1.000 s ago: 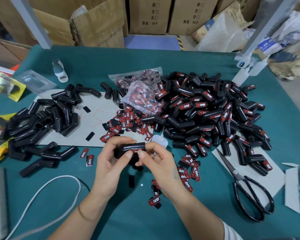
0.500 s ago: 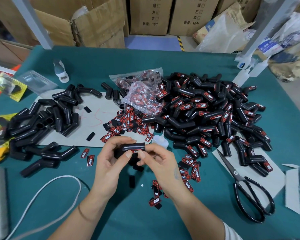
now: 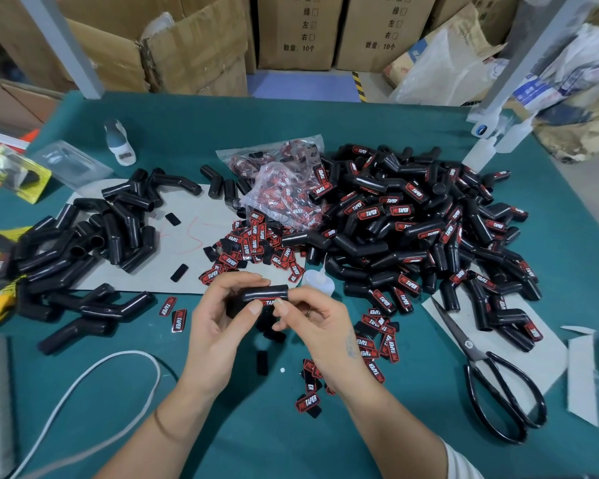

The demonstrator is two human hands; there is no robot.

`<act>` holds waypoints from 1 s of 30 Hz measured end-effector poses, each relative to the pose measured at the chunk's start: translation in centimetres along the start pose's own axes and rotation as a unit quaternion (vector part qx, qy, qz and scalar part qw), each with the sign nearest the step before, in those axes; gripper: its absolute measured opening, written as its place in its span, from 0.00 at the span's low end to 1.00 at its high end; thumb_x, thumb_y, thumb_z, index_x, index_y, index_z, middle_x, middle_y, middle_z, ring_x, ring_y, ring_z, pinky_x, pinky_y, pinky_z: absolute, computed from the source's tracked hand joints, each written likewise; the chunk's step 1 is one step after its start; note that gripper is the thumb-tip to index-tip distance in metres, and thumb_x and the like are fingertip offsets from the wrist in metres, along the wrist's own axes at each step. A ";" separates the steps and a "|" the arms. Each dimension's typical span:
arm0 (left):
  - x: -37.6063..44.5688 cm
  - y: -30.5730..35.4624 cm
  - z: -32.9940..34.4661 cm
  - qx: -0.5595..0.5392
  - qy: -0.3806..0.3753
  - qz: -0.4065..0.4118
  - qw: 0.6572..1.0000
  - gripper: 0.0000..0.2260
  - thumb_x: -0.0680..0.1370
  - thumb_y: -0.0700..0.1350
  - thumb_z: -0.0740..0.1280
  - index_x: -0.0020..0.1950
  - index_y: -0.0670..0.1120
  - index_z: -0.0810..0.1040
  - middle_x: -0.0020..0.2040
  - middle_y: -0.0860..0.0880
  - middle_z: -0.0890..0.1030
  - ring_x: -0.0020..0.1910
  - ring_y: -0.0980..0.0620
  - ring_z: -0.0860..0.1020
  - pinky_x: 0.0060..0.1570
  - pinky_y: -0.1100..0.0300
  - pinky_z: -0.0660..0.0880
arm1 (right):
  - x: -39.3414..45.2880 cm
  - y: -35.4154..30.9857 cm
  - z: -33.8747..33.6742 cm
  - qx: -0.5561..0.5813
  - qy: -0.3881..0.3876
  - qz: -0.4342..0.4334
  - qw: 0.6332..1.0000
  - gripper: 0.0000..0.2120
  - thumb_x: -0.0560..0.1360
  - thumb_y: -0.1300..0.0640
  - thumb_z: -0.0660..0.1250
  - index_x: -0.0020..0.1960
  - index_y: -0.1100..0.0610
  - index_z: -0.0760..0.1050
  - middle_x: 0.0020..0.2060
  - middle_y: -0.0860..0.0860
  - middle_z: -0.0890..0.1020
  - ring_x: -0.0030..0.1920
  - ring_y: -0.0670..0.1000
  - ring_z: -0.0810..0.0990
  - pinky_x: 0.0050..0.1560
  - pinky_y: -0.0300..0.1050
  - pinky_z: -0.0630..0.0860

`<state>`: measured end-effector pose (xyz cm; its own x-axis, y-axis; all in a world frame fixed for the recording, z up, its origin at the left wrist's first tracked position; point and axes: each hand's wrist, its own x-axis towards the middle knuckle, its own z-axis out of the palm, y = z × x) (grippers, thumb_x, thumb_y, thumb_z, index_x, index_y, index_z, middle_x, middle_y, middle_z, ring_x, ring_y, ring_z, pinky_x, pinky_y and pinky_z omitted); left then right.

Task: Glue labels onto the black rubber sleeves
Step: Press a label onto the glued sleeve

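Pressure is best kept even while the label (image 3: 264, 302) is pressed onto the sleeve (image 3: 264, 292), gripped by the left hand (image 3: 218, 319) and right hand (image 3: 320, 326) (thumbs on top), just before the glue bottle (image 3: 317, 281).

Bare bench (image 3: 325, 444) lies open near the edge between the forearms. The labelled sleeve pile (image 3: 412, 229) blocks the right, the unlabelled sleeves (image 3: 94, 243) the left. Scissors (image 3: 491, 382) obstruct the near right.

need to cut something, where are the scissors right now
In the head view the scissors lie on the green table at the lower right, blades on a grey card sheet, right of the right hand.
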<state>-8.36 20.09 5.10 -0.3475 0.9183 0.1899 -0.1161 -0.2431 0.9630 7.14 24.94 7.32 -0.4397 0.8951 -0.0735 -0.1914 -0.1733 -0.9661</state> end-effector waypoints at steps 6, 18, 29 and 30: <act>0.0 0.1 0.0 0.016 -0.006 0.014 1.000 0.11 0.78 0.44 0.71 0.61 0.51 0.81 0.57 0.45 0.84 0.58 0.44 0.80 0.61 0.58 0.76 | 0.0 0.3 -0.3 -0.001 0.006 0.013 1.000 0.03 0.79 0.62 0.71 0.50 0.57 0.84 0.41 0.49 0.85 0.40 0.48 0.84 0.47 0.40 0.80; 0.0 0.6 -0.2 0.058 -0.012 0.061 0.996 0.11 0.79 0.42 0.70 0.58 0.56 0.77 0.56 0.45 0.83 0.58 0.42 0.81 0.61 0.55 0.76 | 0.0 0.5 -0.5 -0.003 0.008 0.034 0.999 0.03 0.77 0.57 0.72 0.49 0.54 0.86 0.41 0.49 0.85 0.39 0.49 0.84 0.47 0.39 0.79; 0.2 0.7 -0.5 0.170 -0.038 0.092 0.980 0.07 0.80 0.40 0.66 0.50 0.48 0.84 0.57 0.52 0.81 0.58 0.51 0.80 0.60 0.62 0.73 | 0.1 0.8 -0.8 -0.002 -0.003 0.039 0.999 0.06 0.80 0.63 0.70 0.55 0.66 0.82 0.41 0.49 0.86 0.40 0.48 0.84 0.48 0.39 0.80; 0.2 0.8 -0.5 0.177 -0.038 0.093 0.979 0.07 0.80 0.41 0.66 0.50 0.48 0.84 0.57 0.53 0.81 0.58 0.52 0.80 0.59 0.62 0.73 | 0.1 0.8 -0.8 -0.001 -0.002 0.039 0.999 0.07 0.80 0.62 0.71 0.55 0.66 0.82 0.41 0.49 0.86 0.39 0.48 0.84 0.48 0.39 0.80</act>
<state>-8.95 19.92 5.80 -0.2607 0.8918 0.3698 0.2767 -0.2979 0.9136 7.63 25.21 6.39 -0.4563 0.8774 -0.1479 -0.1550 -0.2421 -0.9578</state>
